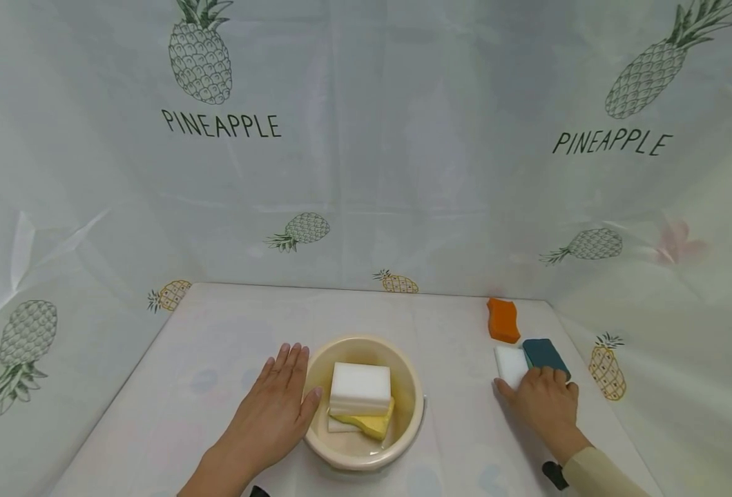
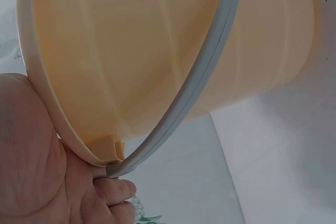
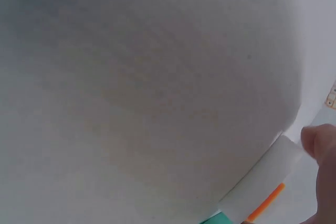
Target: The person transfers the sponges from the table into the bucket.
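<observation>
A cream bucket [image 1: 366, 341] stands on the table and holds a white sponge block [image 1: 361, 388] atop a yellow sponge [image 1: 375, 422], with another white piece beneath. Against its left rim lies my left hand [image 1: 269, 414], fingers straight and together. In the left wrist view, the hand touches the rim where the grey handle [image 2: 181, 98] joins. My right hand [image 1: 547, 402] is at the near edge of a white sponge [image 1: 510, 362] and a dark teal sponge [image 1: 543, 353], fingers bent over them. In the right wrist view, a digit hovers near the white sponge [image 3: 262, 179].
An orange sponge [image 1: 503, 320] lies behind the white and teal ones, near the table's back edge. White pineapple-print sheeting [image 1: 366, 172] rises behind the table [image 1: 235, 310] and along both sides.
</observation>
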The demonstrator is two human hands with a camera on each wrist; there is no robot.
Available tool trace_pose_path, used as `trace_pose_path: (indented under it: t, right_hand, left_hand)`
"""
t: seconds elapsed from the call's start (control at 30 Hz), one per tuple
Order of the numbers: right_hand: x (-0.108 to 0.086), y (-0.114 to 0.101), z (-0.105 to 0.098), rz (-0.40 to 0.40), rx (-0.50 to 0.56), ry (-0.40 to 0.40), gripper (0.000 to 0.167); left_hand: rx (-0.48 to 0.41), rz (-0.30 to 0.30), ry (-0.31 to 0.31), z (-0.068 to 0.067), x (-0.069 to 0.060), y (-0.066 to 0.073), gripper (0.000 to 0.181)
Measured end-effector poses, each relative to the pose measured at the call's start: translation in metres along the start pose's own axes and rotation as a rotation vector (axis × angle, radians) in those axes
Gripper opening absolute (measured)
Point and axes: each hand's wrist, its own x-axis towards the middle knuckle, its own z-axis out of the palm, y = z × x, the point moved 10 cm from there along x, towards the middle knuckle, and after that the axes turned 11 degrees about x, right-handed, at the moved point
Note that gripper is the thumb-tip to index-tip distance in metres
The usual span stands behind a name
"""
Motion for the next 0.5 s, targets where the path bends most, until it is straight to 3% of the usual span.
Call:
trace_pose_path:
  t: [0.33,0.5]
  right_hand:
    - [0.006,-0.008,0.006,0.029,0.081,-0.069,0.069]
    - [0.006,-0.027,0.007,-0.040,0.103,-0.075,0.068]
  left_hand:
    - [0.008,-0.001,-0.008,0.001,0.001,0.000,0.073]
    - [0.009,-0.004,-0.005,0.001,0.000,0.001,0.072]
